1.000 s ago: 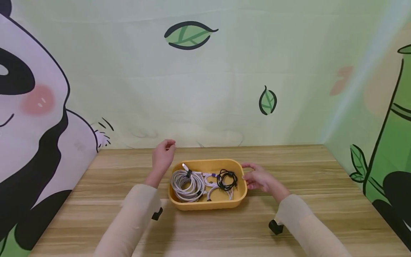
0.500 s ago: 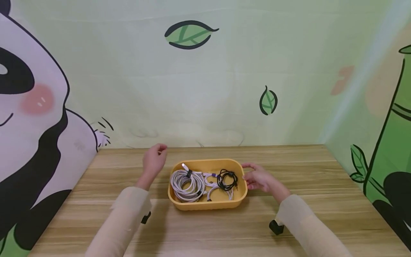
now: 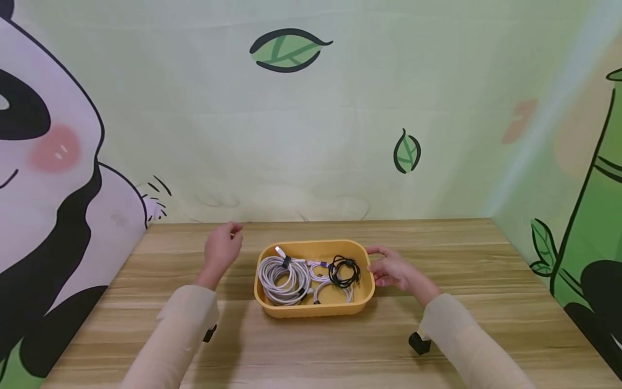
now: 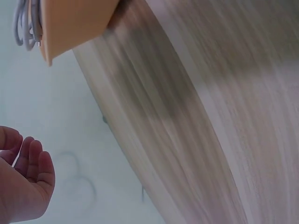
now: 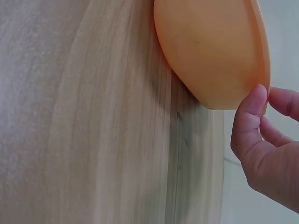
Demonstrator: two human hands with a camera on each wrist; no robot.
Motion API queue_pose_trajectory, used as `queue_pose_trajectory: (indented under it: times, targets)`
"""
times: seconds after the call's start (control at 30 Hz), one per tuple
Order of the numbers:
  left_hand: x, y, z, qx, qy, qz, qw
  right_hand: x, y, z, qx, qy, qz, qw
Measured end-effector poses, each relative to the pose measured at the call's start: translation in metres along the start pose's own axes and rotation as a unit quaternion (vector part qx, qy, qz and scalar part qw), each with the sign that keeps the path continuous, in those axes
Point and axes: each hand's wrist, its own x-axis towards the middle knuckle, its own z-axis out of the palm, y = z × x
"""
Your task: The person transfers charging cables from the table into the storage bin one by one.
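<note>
A yellow plastic storage bin [image 3: 316,310] with rounded corners stands on the wooden table. Inside it lies a large coil of pale grey cable [image 3: 284,283] with a black strap. Beside that coil are smaller white cables [image 3: 318,275] and a black coiled cable [image 3: 344,271]. My right hand [image 3: 396,270] holds the bin at its right end; in the right wrist view the thumb [image 5: 254,100] lies against the outer wall by the rim. Off to the bin's left, my left hand [image 3: 222,251] is raised with loosely curled fingers and nothing in them.
The wood-grain table [image 3: 316,351] ends at the back against a green wall cloth [image 3: 330,162] printed with leaves and a panda. Both arms wear pale sleeves, with a small black device [image 3: 419,343] under the right wrist.
My left hand has moved left and slightly toward me, away from the bin. The right hand, the bin and the cables stay where they were.
</note>
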Motion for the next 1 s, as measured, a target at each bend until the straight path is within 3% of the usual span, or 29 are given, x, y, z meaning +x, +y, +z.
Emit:
queue_pose_trajectory:
  times: [0.43, 0.8, 0.93, 1.0]
  targets:
    - [-0.003, -0.004, 0.000, 0.063, -0.007, 0.029, 0.9976, 0.000, 0.001, -0.002, -0.003, -0.007, -0.001, 1.000]
    - [-0.008, -0.018, 0.003, 0.115, 0.043, 0.051, 0.9911, -0.001, 0.004, -0.004, -0.029, 0.003, -0.006, 1.000]
    - [-0.008, -0.026, 0.002, 0.139, 0.060, 0.070, 0.9859, -0.002, 0.004, -0.007, -0.080, 0.050, -0.043, 0.995]
    - [-0.009, -0.028, 0.001, 0.153, 0.061, 0.074, 0.9835, -0.003, 0.002, -0.009, -0.121, 0.098, -0.094, 0.983]
